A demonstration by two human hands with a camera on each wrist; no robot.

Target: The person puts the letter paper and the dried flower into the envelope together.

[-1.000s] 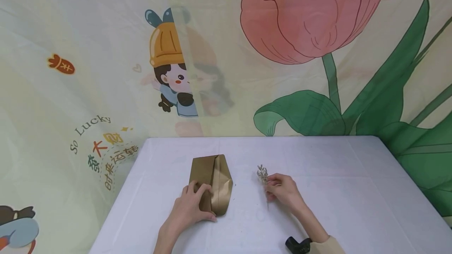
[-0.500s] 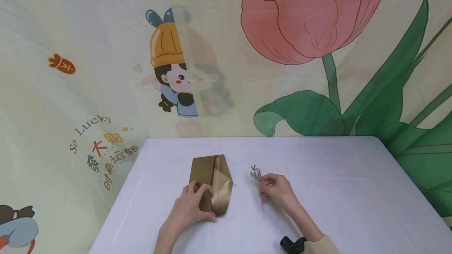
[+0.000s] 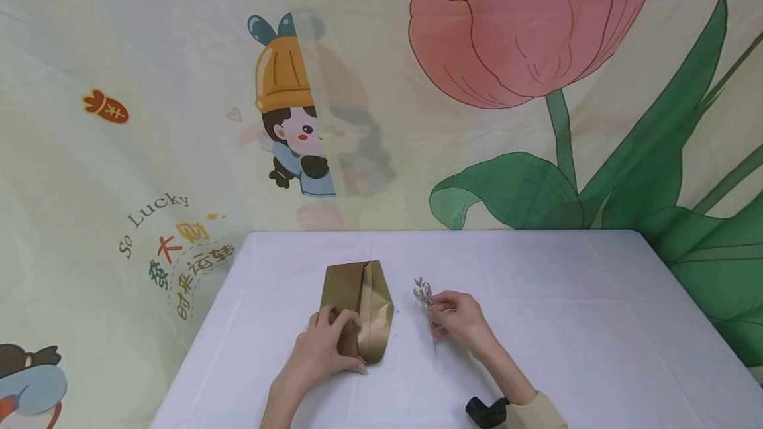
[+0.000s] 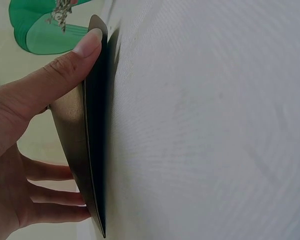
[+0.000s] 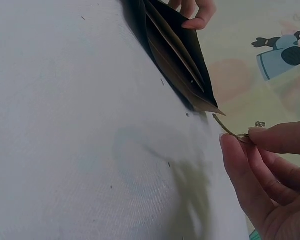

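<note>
A gold envelope (image 3: 346, 280) lies on the white table with its flap (image 3: 375, 330) folded out to the right. My left hand (image 3: 318, 349) grips the envelope, thumb on its near edge and fingers on its upper face, as the left wrist view shows. In the right wrist view the envelope's mouth (image 5: 177, 55) gapes. My right hand (image 3: 461, 320) pinches a small dried flower sprig (image 3: 422, 292) between thumb and fingers, just right of the envelope and apart from it. The sprig's thin stem (image 5: 223, 125) sticks out past the fingertips toward the mouth.
Dark crumbs (image 5: 162, 81) are scattered on the white tablecloth (image 3: 596, 323). A black device (image 3: 485, 411) sits at the right wrist near the sleeve. Behind the table's far edge hangs a printed curtain (image 3: 381, 118) with a large tulip.
My right hand has moved left with the sprig, closer to the envelope. The left hand and the envelope have stayed in place.
</note>
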